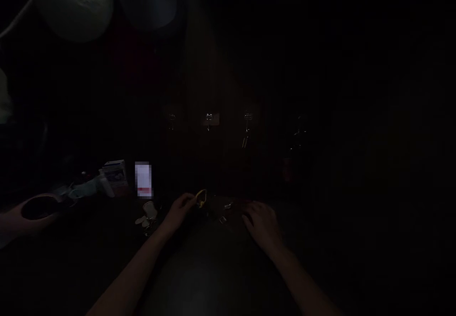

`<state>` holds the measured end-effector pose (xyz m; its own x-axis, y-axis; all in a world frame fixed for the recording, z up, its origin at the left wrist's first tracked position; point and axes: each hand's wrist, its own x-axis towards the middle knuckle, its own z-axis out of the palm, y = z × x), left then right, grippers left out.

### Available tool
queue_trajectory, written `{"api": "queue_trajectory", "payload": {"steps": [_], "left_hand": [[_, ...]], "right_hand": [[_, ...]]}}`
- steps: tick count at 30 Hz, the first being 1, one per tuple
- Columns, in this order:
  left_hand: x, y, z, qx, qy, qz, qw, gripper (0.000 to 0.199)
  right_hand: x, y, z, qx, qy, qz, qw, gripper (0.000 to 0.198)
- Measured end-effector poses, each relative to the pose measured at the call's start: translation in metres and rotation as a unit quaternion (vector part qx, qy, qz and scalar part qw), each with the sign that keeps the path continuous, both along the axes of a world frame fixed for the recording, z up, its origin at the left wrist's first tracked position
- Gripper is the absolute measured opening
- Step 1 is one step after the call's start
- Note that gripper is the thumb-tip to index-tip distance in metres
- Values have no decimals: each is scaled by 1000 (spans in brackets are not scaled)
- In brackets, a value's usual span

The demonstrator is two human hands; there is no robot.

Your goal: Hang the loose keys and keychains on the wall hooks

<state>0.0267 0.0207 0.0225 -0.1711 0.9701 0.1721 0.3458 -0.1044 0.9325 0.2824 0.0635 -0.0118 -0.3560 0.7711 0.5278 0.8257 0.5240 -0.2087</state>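
One yellow loop (201, 205) is pinched between the left hand (179, 210) fingers, at their tips, its long axis seemingly slanted; the right hand (262, 223) is farther off, past two small metal pieces (228, 205) on the counter (233, 223). Darkness hides whether the right fingers grip anything.

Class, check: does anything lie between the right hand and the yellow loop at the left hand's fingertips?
Yes: two small shiny pieces lie between the right hand and the yellow loop; darkness may hide more.
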Motion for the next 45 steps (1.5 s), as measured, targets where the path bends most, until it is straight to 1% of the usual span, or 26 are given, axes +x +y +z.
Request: {"api": "queue_trajectory", "payload": {"steps": [2,4,6,8,10,12,14,16,18,19,21,24,26,27,29,32,34,36,39,42,45], "left_hand": [[11,-3,2,-7,10,-23,1000,29],[27,-9,0,-6,50,-72,996,29],[45,-16,-7,7,92,-114,989,28],[60,-22,-15,25,115,-139,983,26],[66,-25,-23,45,131,-169,976,26],[59,-25,-27,66,158,-177,969,26],[41,-22,-29,82,204,-135,966,27],[18,-19,-28,93,259,-42,961,28],[-1,-17,-26,95,315,23,944,27],[-7,-16,-25,87,338,42,936,26],[-10,-16,-23,62,378,54,922,29],[-2,-15,-23,27,432,60,900,27],[4,-13,-25,20,454,72,888,21],[6,-12,-26,27,452,75,888,20],[6,-11,-29,63,419,67,903,19],[7,-10,-30,129,308,52,941,17],[12,-11,-29,134,211,43,967,18],[22,-11,-28,115,116,31,986,19],[37,-12,-28,94,20,13,995,18],[48,-11,-30,82,-37,4,996,15],[54,-13,-29,54,-81,-13,995,14]], "right_hand": [[-1,-1,2,19,22,11,1000,25],[-2,-1,3,43,45,26,998,26],[-4,-3,3,62,57,50,995,26],[-7,-5,2,70,53,87,992,26],[-10,-8,2,64,40,128,989,25],[-13,-12,1,48,26,162,985,25],[-15,-13,1,33,16,181,983,22],[-16,-13,0,22,4,190,982,20],[-17,-11,-1,15,-6,190,982,18],[-17,-10,-2,12,-9,188,982,17],[-18,-9,-5,10,-8,182,983,16],[-20,-8,-7,8,-7,181,983,14],[-21,-8,-7,2,-7,183,983,14],[-21,-8,-7,0,-6,183,983,15],[-22,-9,-5,0,-1,183,983,16],[-23,-10,-2,6,19,183,983,18],[-26,-12,0,3,37,186,982,19],[-30,-13,2,-7,59,188,980,19],[-36,-18,3,-32,93,183,978,16],[-43,-23,5,-58,110,177,976,13],[-48,-26,7,-89,129,167,974,11]]}}
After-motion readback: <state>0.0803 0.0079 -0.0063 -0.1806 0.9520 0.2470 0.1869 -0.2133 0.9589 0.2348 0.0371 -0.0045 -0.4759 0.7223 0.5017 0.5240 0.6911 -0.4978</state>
